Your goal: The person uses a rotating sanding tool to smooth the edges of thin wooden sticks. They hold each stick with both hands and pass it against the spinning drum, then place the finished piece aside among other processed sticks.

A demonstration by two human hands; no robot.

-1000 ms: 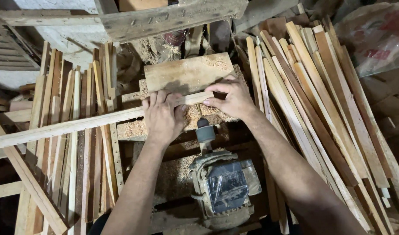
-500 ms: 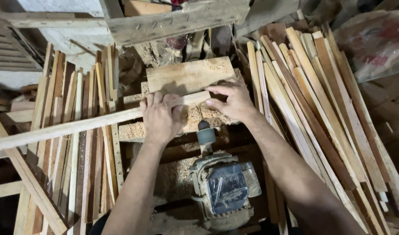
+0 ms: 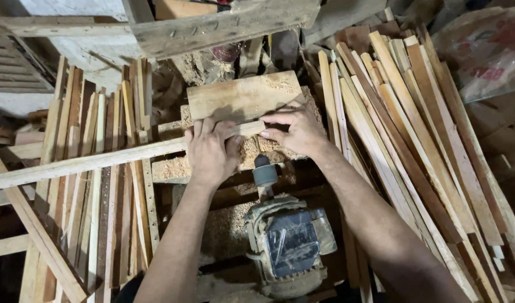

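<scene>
Workshop: sawdust-strewn bench (image 3: 173,168), strip stacks both sides.
Slat (image 3: 100,160): long axis left-right, trailing off left edge.
Left hand (image 3: 211,152): pressing slat flat.
Right hand (image 3: 295,130): pinching slat's right end, against board (image 3: 243,96).

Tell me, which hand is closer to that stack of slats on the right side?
Right. The right hand presses the long slat's end right beside the stack; the left hand sits farther off, mid-bench.

- A grey electric motor (image 3: 288,247) is seen low in the middle, dusted with sawdust.
- Wooden slats (image 3: 414,146) are stacked aslant at the right.
- More slats (image 3: 100,185) are laid at the left.
- A weathered beam (image 3: 223,25) is set across the top.
</scene>
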